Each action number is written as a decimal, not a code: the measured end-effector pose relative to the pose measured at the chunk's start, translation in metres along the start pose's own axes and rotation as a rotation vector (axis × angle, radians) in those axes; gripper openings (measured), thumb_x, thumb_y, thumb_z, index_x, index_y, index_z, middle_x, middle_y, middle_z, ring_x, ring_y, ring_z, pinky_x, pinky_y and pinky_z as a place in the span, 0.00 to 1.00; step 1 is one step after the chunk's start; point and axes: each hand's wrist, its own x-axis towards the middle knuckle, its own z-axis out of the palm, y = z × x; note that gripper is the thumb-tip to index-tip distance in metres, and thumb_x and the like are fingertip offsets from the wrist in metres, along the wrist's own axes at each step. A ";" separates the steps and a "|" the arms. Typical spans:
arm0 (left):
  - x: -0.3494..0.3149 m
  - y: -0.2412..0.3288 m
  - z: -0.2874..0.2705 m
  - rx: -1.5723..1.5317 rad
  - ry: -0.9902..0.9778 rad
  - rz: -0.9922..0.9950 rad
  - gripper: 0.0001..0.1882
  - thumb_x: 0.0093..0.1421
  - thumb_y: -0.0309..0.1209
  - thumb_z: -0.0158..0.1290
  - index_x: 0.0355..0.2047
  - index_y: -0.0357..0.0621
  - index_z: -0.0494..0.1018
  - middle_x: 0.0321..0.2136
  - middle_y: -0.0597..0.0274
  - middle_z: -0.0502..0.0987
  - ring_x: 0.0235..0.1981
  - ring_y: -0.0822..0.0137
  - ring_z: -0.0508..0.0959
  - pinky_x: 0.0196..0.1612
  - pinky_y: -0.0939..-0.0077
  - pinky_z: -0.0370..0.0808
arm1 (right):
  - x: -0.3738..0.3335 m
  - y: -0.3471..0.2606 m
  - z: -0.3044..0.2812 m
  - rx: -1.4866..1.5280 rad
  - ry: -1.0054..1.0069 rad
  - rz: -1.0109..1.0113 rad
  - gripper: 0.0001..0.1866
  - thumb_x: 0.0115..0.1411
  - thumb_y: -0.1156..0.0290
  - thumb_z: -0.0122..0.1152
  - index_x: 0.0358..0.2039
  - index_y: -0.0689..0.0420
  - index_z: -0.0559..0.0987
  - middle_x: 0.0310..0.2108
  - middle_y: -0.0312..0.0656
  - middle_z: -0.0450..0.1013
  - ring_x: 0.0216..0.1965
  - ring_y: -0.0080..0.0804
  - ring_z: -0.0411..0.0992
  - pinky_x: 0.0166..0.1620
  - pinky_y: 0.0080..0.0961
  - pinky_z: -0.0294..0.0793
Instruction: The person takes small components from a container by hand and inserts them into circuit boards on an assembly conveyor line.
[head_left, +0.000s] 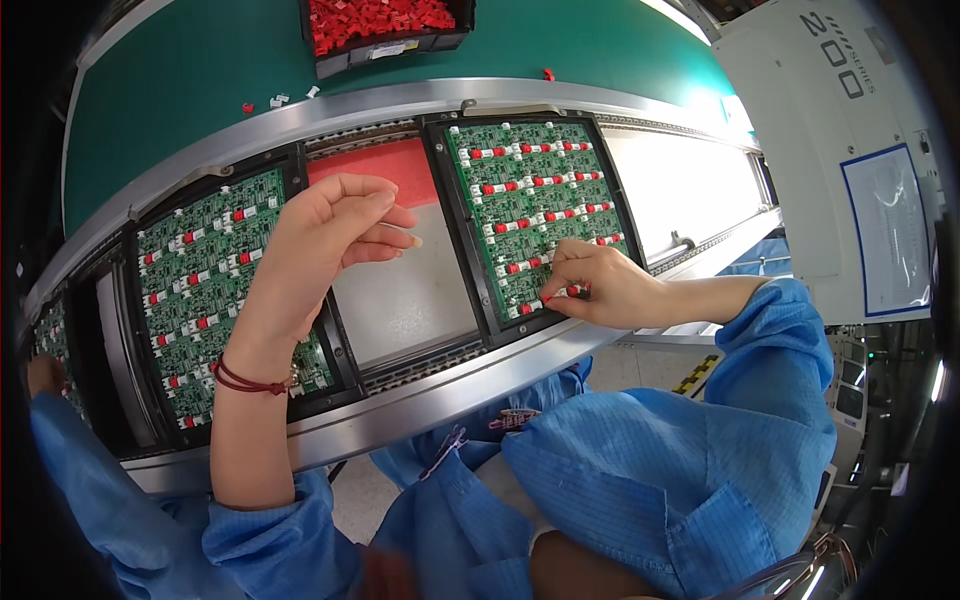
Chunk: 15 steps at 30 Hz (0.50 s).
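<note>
My right hand [600, 283] is at the near right part of a green circuit board [510, 218] in a black frame. Its thumb and fingers pinch a small red plastic connector piece [552, 297], partly covered by the fingertips. Rows of white connectors, many with red pieces, run across this board. Raised over the gap between two framed boards, my left hand [345, 225] has loosely bent, parted fingers, and I see nothing in it. Left of that wrist lies another framed circuit board [185, 290] with red and white connectors, partly hidden by my forearm.
A black bin [390, 48] full of red pieces stands on the green work surface [210, 60] beyond the metal rail [240, 138]. Several loose white pieces [279, 101] lie nearby. Another person's hand [45, 375] shows at far left. A pale machine [800, 130] stands at right.
</note>
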 end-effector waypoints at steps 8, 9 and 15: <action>0.004 -0.011 0.008 0.000 -0.003 0.028 0.12 0.57 0.33 0.47 0.37 0.36 0.67 0.30 0.56 0.75 0.30 0.70 0.76 0.35 0.81 0.73 | -0.008 0.018 0.006 -0.045 0.053 -0.082 0.05 0.48 0.73 0.58 0.27 0.58 0.77 0.28 0.40 0.66 0.31 0.33 0.68 0.35 0.27 0.69; 0.003 -0.012 0.008 0.004 -0.005 0.033 0.12 0.57 0.33 0.47 0.37 0.36 0.67 0.30 0.56 0.75 0.30 0.70 0.76 0.34 0.81 0.73 | -0.009 0.018 0.004 -0.122 0.056 -0.168 0.06 0.48 0.73 0.59 0.28 0.58 0.78 0.27 0.39 0.66 0.30 0.32 0.68 0.35 0.27 0.68; -0.019 -0.001 0.005 -0.018 0.060 0.137 0.12 0.58 0.32 0.47 0.38 0.35 0.67 0.30 0.56 0.75 0.29 0.70 0.76 0.34 0.82 0.73 | -0.015 -0.017 -0.030 -0.280 0.305 -0.339 0.14 0.47 0.76 0.60 0.37 0.57 0.77 0.25 0.39 0.65 0.29 0.32 0.65 0.33 0.26 0.63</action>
